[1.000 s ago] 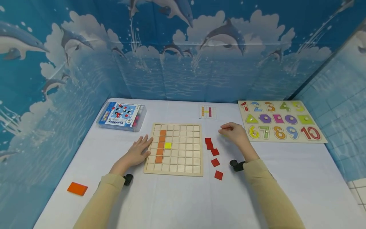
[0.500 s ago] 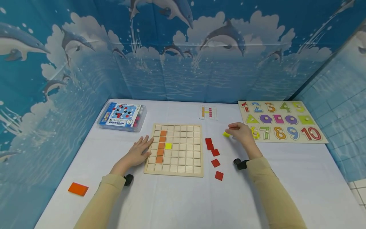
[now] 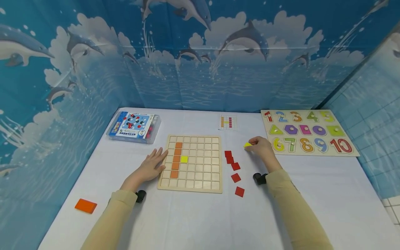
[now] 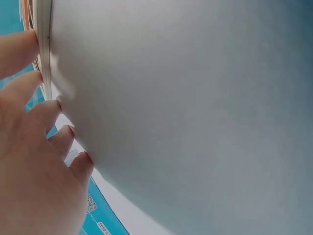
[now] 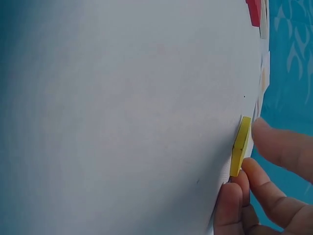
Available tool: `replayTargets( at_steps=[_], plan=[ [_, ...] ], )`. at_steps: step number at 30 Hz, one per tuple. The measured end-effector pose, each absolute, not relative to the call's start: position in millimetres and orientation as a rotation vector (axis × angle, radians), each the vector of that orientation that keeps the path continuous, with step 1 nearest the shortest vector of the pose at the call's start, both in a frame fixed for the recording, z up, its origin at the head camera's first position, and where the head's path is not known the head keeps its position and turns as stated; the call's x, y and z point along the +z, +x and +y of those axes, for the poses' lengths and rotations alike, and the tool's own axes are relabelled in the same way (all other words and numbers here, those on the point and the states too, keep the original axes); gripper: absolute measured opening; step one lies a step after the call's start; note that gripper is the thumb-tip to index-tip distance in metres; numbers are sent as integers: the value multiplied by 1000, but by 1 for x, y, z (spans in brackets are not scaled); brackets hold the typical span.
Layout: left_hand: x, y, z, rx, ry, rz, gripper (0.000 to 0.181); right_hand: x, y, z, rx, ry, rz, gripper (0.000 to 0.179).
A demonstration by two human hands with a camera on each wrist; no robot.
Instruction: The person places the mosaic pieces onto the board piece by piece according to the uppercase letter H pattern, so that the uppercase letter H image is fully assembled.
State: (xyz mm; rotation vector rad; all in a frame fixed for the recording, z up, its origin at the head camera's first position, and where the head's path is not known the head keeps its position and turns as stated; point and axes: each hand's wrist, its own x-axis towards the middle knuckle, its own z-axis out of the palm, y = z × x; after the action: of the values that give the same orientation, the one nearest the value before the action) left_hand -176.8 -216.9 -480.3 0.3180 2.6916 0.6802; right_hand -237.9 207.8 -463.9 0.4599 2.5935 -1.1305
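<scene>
A square-grid wooden board (image 3: 200, 172) lies on the table. An orange column of tiles (image 3: 176, 158) sits in it, with one yellow tile (image 3: 184, 159) to the column's right. My left hand (image 3: 149, 165) rests spread at the board's left edge; the fingertips (image 4: 32, 41) meet that edge in the left wrist view. Right of the board, my right hand (image 3: 261, 147) pinches at loose yellow tiles (image 5: 239, 147) low over the tabletop, its curled fingertips (image 5: 250, 166) at their near end. Between that hand and the board lie several red tiles (image 3: 235, 166).
A small pattern card (image 3: 228, 123) lies behind the board. At the back left is a clear plastic box (image 3: 133, 126); at the back right, a number-and-shape puzzle board (image 3: 307, 133). An orange piece (image 3: 85, 206) lies front left. Dolphin-print curtains (image 3: 200, 80) stand close behind.
My right hand first shifted right and uncovered the yellow tiles, then came back left and lower onto them. The left hand and the tiles on the board have stayed put.
</scene>
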Motion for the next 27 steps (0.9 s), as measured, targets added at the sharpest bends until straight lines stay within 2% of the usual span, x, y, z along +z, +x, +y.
replayTargets(
  at_steps=[11,27],
  plan=[
    [-479,-178,-217,678,316,2681,64,-465,-239,203,-1007,468,2641,37],
    [-482,-179,-218,665,323,2694,65,-452,-231,193,-1261,448,2530,30]
  ],
)
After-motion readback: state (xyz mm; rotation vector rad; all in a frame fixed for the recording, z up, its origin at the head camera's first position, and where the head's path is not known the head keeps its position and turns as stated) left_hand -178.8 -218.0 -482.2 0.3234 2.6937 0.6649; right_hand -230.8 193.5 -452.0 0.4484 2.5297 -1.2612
